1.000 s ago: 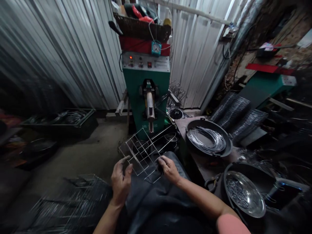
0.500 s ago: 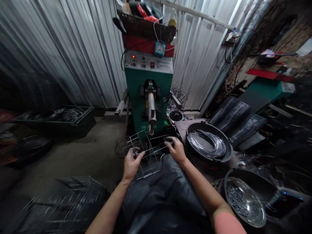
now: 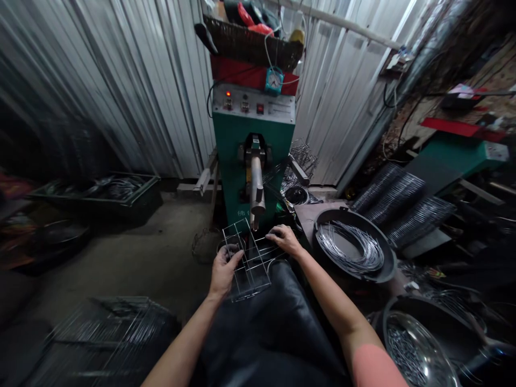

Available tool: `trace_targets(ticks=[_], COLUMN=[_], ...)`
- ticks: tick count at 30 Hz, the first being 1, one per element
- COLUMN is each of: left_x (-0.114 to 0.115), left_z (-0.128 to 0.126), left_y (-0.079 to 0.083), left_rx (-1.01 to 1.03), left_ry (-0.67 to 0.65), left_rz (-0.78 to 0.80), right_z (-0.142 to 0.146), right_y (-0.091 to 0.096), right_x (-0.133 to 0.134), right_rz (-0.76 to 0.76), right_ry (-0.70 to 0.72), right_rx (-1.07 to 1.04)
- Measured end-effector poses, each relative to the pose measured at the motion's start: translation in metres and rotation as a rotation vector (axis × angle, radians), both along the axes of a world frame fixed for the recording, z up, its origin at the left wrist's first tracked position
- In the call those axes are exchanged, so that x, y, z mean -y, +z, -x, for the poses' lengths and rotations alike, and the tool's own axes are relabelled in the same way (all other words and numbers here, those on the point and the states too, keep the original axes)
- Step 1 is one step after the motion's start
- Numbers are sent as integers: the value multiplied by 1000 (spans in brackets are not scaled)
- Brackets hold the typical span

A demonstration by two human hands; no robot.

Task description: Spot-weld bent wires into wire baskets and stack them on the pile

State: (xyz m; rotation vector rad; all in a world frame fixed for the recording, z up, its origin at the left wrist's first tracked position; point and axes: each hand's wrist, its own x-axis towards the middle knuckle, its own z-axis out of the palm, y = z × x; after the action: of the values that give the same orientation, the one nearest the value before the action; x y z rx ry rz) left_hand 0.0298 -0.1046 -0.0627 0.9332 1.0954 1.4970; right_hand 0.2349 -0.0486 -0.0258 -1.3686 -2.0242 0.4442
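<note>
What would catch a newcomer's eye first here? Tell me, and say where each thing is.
Likely the green machine in the upper middle, against the corrugated metal wall, with a red light glowing on its panel. Below it, the left hand holds a wire frame, with the right hand at its right side. To the right, a bright coil of wire lies in a dark round pan.

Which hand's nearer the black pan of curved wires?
Right. The right hand is left of the black pan; the left hand is farther left, holding the wire frame.
</note>
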Motion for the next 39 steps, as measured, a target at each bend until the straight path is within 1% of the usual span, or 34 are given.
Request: trace_targets(ticks=[8, 12, 18, 28, 33, 39], left_x=[-17, -24, -33, -43, -45, -47], left_z=[-9, -9, -11, -16, -16, -16], left_y=[2, -2, -9, -7, -5, -6], left_rx=[83, 131, 138, 174, 210, 231], left_ry=[-16, -10, 4, 23, 17, 16], left_rz=[51, 84, 90, 100, 108, 117], right_z=[-4, -4, -4, -6, -5, -5], right_y=[-9, -11, -13, -9, -7, -6], right_x=[-19, -28, -39, -48, -49, -49], right_rz=[27, 29, 28, 50, 62, 58], right_ry=[-13, 6, 22, 6, -9, -12], right_rx=[20, 34, 55, 94, 105, 94])
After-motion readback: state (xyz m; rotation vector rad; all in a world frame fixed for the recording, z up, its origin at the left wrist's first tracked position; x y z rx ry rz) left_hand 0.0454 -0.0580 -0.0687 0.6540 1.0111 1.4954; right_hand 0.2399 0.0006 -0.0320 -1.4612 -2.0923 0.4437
